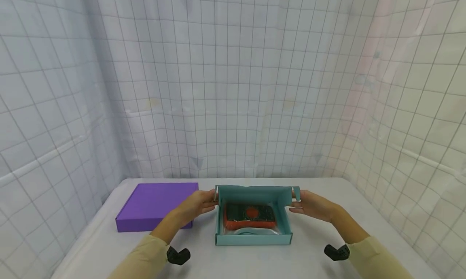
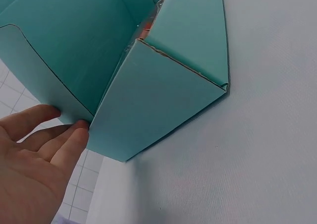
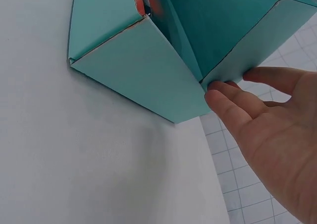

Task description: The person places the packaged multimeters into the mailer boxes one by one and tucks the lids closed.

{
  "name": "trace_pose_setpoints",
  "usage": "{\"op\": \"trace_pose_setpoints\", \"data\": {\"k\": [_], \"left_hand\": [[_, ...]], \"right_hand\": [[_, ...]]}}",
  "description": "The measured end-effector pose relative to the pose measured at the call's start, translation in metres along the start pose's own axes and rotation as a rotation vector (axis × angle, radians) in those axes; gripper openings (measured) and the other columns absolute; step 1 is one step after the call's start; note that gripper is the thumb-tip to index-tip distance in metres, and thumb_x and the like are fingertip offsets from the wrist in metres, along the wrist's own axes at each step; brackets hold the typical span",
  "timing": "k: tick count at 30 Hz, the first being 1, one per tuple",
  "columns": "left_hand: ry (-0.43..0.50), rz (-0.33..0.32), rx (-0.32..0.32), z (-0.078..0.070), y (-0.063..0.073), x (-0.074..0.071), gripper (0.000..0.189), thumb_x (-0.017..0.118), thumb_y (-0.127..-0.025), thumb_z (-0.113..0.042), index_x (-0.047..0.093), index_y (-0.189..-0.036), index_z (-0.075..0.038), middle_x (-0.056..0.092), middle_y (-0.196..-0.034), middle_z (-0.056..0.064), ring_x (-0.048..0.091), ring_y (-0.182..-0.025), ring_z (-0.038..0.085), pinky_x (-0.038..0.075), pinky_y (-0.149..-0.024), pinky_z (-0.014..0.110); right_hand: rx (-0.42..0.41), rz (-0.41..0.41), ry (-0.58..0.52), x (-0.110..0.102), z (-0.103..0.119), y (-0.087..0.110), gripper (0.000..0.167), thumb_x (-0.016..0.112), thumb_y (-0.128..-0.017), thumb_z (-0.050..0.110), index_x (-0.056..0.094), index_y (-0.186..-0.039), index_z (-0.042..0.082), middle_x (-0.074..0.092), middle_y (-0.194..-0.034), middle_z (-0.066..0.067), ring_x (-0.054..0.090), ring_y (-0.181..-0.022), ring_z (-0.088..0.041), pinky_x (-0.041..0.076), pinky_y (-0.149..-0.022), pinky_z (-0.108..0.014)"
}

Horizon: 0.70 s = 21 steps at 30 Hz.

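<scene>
A teal cardboard mailer box sits on the table with its lid raised at the back. Inside lies a plastic-wrapped orange-red packet with a dark green top and a red round mark. My left hand is at the lid's left side, its fingertips touching the side flap near the hinge corner. On the opposite side, my right hand touches the other side flap with fairly straight fingers. Both palms show in the wrist views.
A closed purple flat box lies to the left on the white table, close by the left forearm. White grid-patterned curtains hang behind the table and along both sides.
</scene>
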<state>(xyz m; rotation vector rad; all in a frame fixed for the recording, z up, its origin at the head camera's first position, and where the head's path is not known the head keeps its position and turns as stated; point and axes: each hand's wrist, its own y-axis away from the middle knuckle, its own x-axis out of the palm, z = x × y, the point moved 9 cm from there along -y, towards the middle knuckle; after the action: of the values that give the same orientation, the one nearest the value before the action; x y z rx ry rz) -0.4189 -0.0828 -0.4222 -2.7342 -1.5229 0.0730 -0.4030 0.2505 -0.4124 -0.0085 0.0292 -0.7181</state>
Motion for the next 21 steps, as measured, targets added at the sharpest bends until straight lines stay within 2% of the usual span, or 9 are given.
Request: {"op": "trace_pose_setpoints", "data": {"k": [3, 7, 9, 11, 15, 18, 21], "left_hand": [[0.007, 0.031, 0.021, 0.0, 0.002, 0.003, 0.073, 0.053, -0.11, -0.036, 0.034, -0.146, 0.024, 0.037, -0.153, 0.037, 0.033, -0.144, 0.05, 0.032, -0.116, 0.05], [-0.01, 0.081, 0.05, -0.001, 0.004, 0.006, 0.065, 0.052, -0.11, -0.033, 0.041, -0.143, 0.023, 0.039, -0.154, 0.035, 0.03, -0.147, 0.047, 0.028, -0.118, 0.049], [-0.035, 0.111, 0.065, -0.001, 0.006, 0.007, 0.064, 0.054, -0.109, -0.034, 0.046, -0.14, 0.022, 0.041, -0.153, 0.033, 0.029, -0.148, 0.046, 0.026, -0.119, 0.049], [-0.053, 0.146, 0.078, 0.0, 0.008, 0.01, 0.064, 0.055, -0.108, -0.035, 0.05, -0.137, 0.021, 0.044, -0.152, 0.031, 0.028, -0.149, 0.045, 0.024, -0.12, 0.051], [-0.056, 0.176, 0.073, 0.001, 0.011, 0.013, 0.061, 0.054, -0.109, -0.034, 0.049, -0.14, 0.019, 0.045, -0.152, 0.028, 0.027, -0.15, 0.042, 0.024, -0.12, 0.052], [-0.031, 0.139, 0.03, 0.004, 0.012, 0.012, 0.062, 0.049, -0.111, -0.035, 0.043, -0.147, 0.016, 0.04, -0.156, 0.026, 0.024, -0.151, 0.041, 0.027, -0.119, 0.053], [-0.032, 0.077, -0.015, 0.007, 0.013, 0.01, 0.067, 0.044, -0.111, -0.04, 0.036, -0.152, 0.013, 0.033, -0.16, 0.026, 0.022, -0.151, 0.041, 0.027, -0.119, 0.056]], "right_hand": [[-0.007, 0.025, -0.009, 0.002, -0.002, 0.001, 0.033, 0.044, -0.113, 0.035, 0.064, -0.125, 0.012, 0.035, -0.16, -0.022, 0.031, -0.148, -0.041, 0.025, -0.119, -0.054], [-0.046, 0.087, 0.007, 0.007, -0.001, 0.002, 0.031, 0.053, -0.108, 0.045, 0.065, -0.115, 0.017, 0.046, -0.154, -0.015, 0.035, -0.148, -0.036, 0.025, -0.121, -0.05], [-0.062, 0.112, 0.019, 0.01, 0.0, 0.003, 0.034, 0.053, -0.108, 0.045, 0.066, -0.119, 0.016, 0.048, -0.153, -0.013, 0.037, -0.147, -0.032, 0.027, -0.121, -0.047], [-0.069, 0.129, 0.025, 0.012, 0.0, 0.003, 0.044, 0.055, -0.107, 0.047, 0.064, -0.129, 0.01, 0.048, -0.154, -0.014, 0.038, -0.147, -0.031, 0.027, -0.121, -0.046], [-0.062, 0.131, 0.039, 0.012, -0.002, 0.004, 0.069, 0.057, -0.106, 0.047, 0.044, -0.154, 0.001, 0.041, -0.16, -0.014, 0.034, -0.149, -0.027, 0.027, -0.121, -0.042], [-0.057, 0.118, 0.039, 0.011, -0.004, 0.006, 0.071, 0.051, -0.109, 0.041, 0.029, -0.16, -0.004, 0.033, -0.165, -0.012, 0.032, -0.15, -0.02, 0.028, -0.12, -0.037], [-0.051, 0.1, 0.032, 0.011, -0.006, 0.01, 0.064, 0.035, -0.115, 0.031, 0.017, -0.159, -0.011, 0.023, -0.168, -0.016, 0.033, -0.148, -0.013, 0.028, -0.12, -0.036]]}}
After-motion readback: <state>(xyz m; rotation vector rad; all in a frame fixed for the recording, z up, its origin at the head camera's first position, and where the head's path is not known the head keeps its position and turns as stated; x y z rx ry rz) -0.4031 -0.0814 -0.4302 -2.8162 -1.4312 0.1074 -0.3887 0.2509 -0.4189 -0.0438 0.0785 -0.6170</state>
